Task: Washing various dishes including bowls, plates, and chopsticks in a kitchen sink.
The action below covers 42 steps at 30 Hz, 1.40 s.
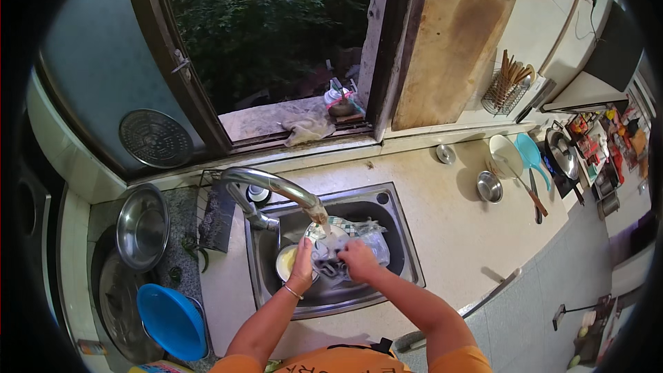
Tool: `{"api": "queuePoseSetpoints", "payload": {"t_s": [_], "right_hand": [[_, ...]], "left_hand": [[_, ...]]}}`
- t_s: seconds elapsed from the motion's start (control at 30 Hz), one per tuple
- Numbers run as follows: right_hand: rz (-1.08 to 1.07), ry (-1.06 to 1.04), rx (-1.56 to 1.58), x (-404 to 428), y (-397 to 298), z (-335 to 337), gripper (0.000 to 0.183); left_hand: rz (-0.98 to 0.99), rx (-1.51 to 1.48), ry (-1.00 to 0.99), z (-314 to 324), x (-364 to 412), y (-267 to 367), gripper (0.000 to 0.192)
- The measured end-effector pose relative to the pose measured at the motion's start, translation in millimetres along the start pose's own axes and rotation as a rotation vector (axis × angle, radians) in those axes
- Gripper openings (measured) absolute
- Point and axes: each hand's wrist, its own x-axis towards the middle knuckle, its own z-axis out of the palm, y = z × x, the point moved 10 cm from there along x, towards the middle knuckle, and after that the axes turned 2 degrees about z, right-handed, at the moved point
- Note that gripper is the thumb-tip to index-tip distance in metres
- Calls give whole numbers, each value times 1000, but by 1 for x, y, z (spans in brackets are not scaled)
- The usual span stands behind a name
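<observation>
My left hand [302, 265] grips the near left edge of a plate [317, 230] with a checked green and white rim, tilted under the faucet [282, 189]. Water seems to run from the spout onto it. Against the plate's front, my right hand [360, 261] is closed on a crumpled, whitish and dark wad [331, 268]; whether it is cloth or plastic film is hard to tell. Behind the right hand lies crumpled see-through plastic [379, 244]. A white bowl [285, 263] with something yellowish inside sits left of my left hand, in the steel sink [409, 264].
Left of the sink stand a wire rack [216, 223], a steel basin [142, 228] and a blue plastic basin [171, 321]. To the right are a small steel bowl [489, 187], a pale bowl [505, 155], a turquoise strainer [529, 150] and a wok [562, 153]. A cutting board [456, 41] leans upright behind.
</observation>
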Motion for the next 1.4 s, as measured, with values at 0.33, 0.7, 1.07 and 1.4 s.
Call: {"api": "queuePoseSetpoints", "payload": {"t_s": [0.33,0.7,1.07,1.4], "right_hand": [[28,502,571,17,-7,-31,32],[62,50,-90,3,9,-16,25],[-79,127,552,8,-32,8,28],[15,520,427,11,6,-39,34]], "left_hand": [[-335,-102,-89,19,-21,-61,51],[-157,-40,-155,7,-11,-32,44],[-239,-185,-108,-7,-5,-48,45],[-256,18,-76,16,-24,-31,43]]}}
